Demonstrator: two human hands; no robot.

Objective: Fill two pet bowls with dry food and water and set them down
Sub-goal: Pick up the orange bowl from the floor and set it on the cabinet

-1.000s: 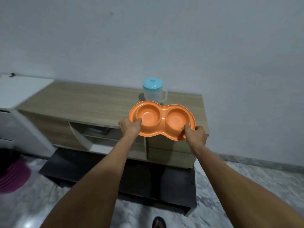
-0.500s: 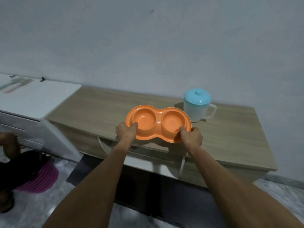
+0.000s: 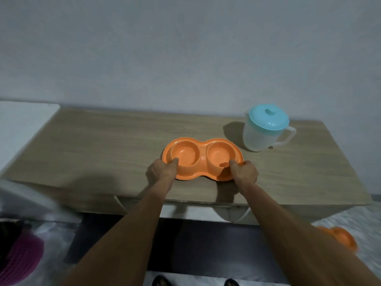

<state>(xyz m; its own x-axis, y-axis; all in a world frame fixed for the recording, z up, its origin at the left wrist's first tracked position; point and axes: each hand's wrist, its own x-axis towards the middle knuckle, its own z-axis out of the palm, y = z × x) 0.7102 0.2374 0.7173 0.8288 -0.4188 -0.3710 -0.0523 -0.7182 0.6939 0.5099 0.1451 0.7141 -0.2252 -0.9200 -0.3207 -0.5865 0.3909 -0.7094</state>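
Wall (image 3: 185, 48), plain grey, fills the whole upper half. Below it runs the long light-wood cabinet top (image 3: 103, 153), edge to edge across the view, with a white flat-topped unit (image 3: 20, 120) butted against its left end. Down on the floor at far left, there's a purple ribbed mat (image 3: 22, 259).

Now to the action: the orange plastic double pet bowl (image 3: 203, 146) is over the cabinet top near its front edge, a little right of centre, both round basins showing bare orange plastic. Whether its base is fully down on the wood, I can't tell. Just beyond its right end, close but apart, stands a translucent plastic jug with a teal lid (image 3: 259, 139), handle pointing right.

Both arms are reaching in. The left hand (image 3: 162, 170) grips the bowl's left front rim, thumb hooked over the edge into the left basin, fingers hidden beneath. The right hand (image 3: 245, 171) grips the right front rim the same way, thumb on top and fingers wrapped round the outer edge. So the bowl sits squarely between the two hands.

Smallest of all, a second orange plastic bowl (image 3: 340, 238), blurred, lies on the floor at lower right.
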